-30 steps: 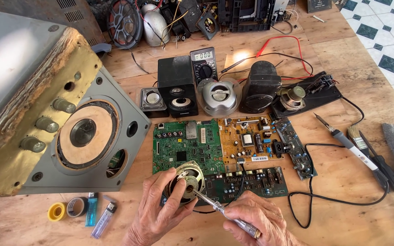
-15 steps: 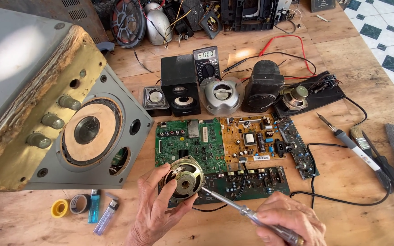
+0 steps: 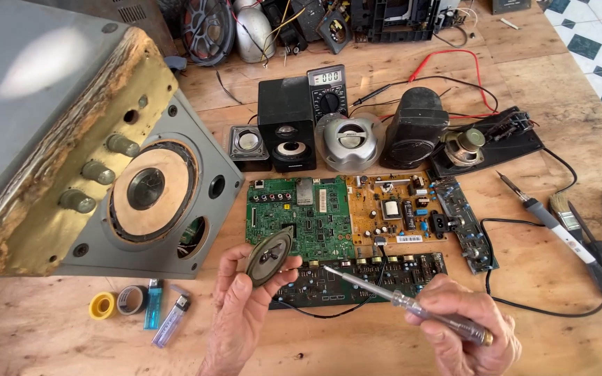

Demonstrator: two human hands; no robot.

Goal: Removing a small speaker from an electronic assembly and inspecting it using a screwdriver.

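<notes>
My left hand (image 3: 237, 313) holds a small oval speaker driver (image 3: 269, 256) tilted up on edge, just in front of the green circuit board (image 3: 301, 217). My right hand (image 3: 467, 333) grips a slim screwdriver (image 3: 391, 296) with a clear handle. Its metal tip points left and sits just right of the speaker, over a dark circuit board (image 3: 371, 275). A thin black wire (image 3: 329, 313) loops from under the speaker across the wood.
A large grey speaker cabinet (image 3: 71, 160) lies at the left. Small speakers (image 3: 287, 132), a multimeter (image 3: 327, 87), an orange board (image 3: 391, 209), a soldering iron (image 3: 552, 219) and a brush (image 3: 564, 212) lie behind and right. Tape rolls (image 3: 116, 303) and two lighters (image 3: 161, 313) lie at front left.
My left hand has tilted the oval speaker up onto its edge. My right hand has drawn the screwdriver slightly back to the right, away from the speaker.
</notes>
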